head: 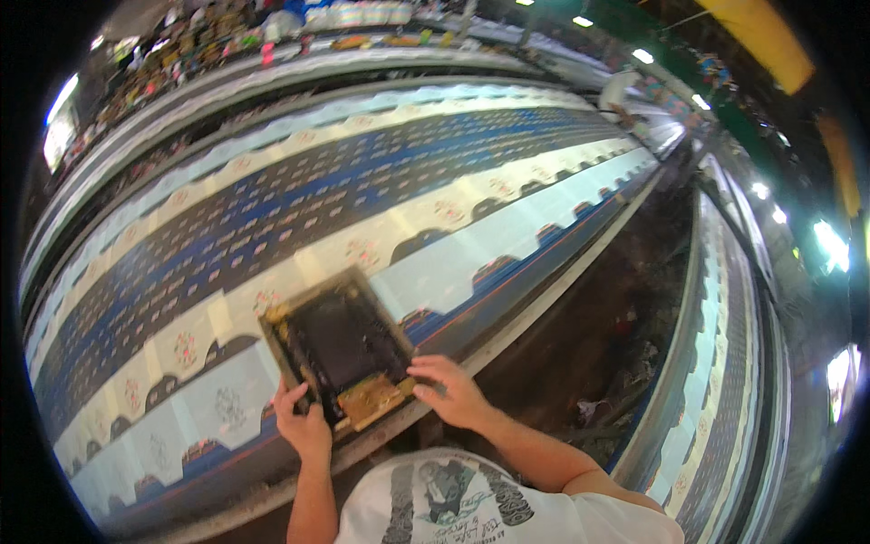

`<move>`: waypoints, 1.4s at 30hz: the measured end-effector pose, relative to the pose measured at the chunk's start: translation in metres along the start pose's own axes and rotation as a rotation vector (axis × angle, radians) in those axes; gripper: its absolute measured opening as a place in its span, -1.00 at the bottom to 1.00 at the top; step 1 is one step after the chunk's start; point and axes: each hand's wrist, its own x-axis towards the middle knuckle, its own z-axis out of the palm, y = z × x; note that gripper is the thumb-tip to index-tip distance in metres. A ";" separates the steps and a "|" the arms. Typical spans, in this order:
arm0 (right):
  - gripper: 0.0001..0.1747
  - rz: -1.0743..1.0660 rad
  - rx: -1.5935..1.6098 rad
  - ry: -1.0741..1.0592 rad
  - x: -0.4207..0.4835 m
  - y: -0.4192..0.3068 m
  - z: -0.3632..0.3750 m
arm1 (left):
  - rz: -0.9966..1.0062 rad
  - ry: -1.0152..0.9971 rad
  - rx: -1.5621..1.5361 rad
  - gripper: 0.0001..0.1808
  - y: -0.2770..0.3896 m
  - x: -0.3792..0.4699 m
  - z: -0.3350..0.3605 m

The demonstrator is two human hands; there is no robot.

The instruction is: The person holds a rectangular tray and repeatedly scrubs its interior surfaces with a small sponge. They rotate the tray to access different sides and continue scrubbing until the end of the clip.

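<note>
A wooden-framed printing screen lies over the near edge of a long table covered in patterned fabric. My left hand grips the frame's left side near its lower corner. At the lower right corner, my right hand touches the frame with its fingertips, the fingers somewhat spread; whether it grips is unclear. Inside the frame, dark ink or mesh fills most of the area, and a brown, stained block, possibly a squeegee, rests at the near end. Printed floral motifs show on the pale fabric bands beside the frame.
A pale rail runs along the table's near edge. To the right, beyond a dark aisle, stands another long fabric-covered table. A person in pale clothing is at the far end. Piled goods lie at the upper left.
</note>
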 end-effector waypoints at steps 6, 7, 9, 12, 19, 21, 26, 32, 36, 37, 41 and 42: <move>-0.55 0.011 0.097 -0.033 0.000 0.017 -0.024 | 0.078 -0.009 0.152 -0.54 0.029 0.000 0.015; -0.55 -0.003 0.083 -0.035 0.002 0.023 -0.033 | 0.071 0.000 0.101 -0.55 0.031 -0.001 0.027; -0.55 -0.030 0.057 -0.035 0.004 0.039 -0.054 | 0.061 0.015 -0.002 -0.58 0.034 -0.003 0.055; -0.53 -0.013 0.046 -0.039 0.011 0.068 -0.092 | 0.018 0.019 -0.005 -0.62 0.048 -0.009 0.103; -0.53 -0.009 0.037 -0.018 0.024 0.131 -0.179 | 0.049 0.020 0.006 -0.61 0.073 -0.025 0.215; -0.53 -0.009 0.040 -0.030 0.027 0.144 -0.197 | 0.054 0.024 0.002 -0.61 0.079 -0.028 0.235; -0.55 -0.020 0.047 -0.077 0.037 0.169 -0.230 | -0.010 0.049 0.025 -0.62 0.083 -0.037 0.272; -0.57 -0.049 -0.011 -0.080 0.046 0.176 -0.237 | -0.098 0.048 0.026 -0.63 0.087 -0.038 0.276; -0.50 -0.370 -0.183 -0.151 0.059 0.155 -0.224 | -0.135 0.038 0.012 -0.64 0.083 -0.036 0.273; -0.50 -0.407 -0.197 -0.206 0.062 0.149 -0.222 | -0.140 0.035 0.001 -0.65 0.085 -0.036 0.272; -0.46 -0.536 -0.289 -0.373 0.076 0.126 -0.210 | -0.202 0.032 -0.100 -0.68 0.077 -0.036 0.271; -0.47 -0.555 -0.311 -0.395 0.079 0.124 -0.207 | -0.226 0.035 -0.168 -0.70 0.078 -0.036 0.270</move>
